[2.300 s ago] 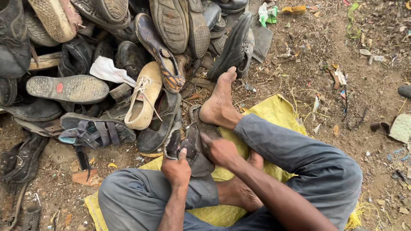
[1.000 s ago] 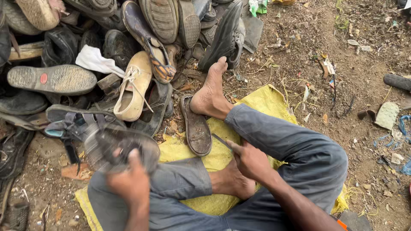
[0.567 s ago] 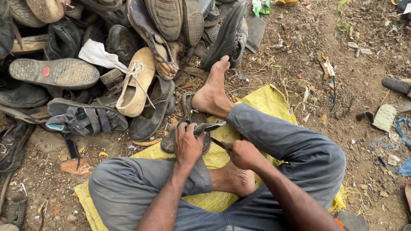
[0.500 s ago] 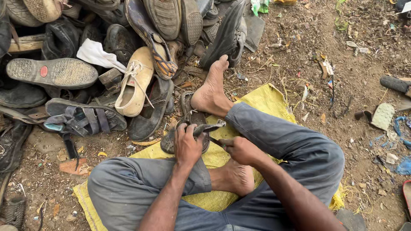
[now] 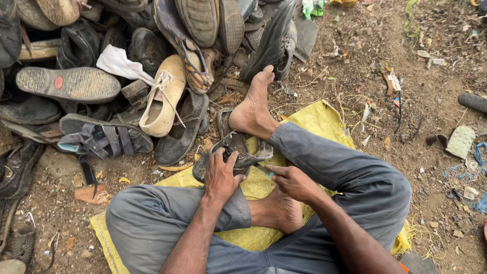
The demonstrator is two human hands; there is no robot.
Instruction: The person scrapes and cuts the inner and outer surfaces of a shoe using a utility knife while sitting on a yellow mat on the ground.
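At frame center, the left hand (image 5: 221,175) is clamping a worn dark sandal (image 5: 231,155) over the yellow sack (image 5: 314,119); the right hand (image 5: 294,182) is pinching a small blade (image 5: 269,171) against its edge. Cutting looks barely started; sole seems intact.

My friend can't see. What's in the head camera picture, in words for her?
A person sits barefoot on a yellow sack on dirt ground, the left hand gripping a worn dark shoe and the right hand pressing a small tool to it. A heap of old shoes lies in front.
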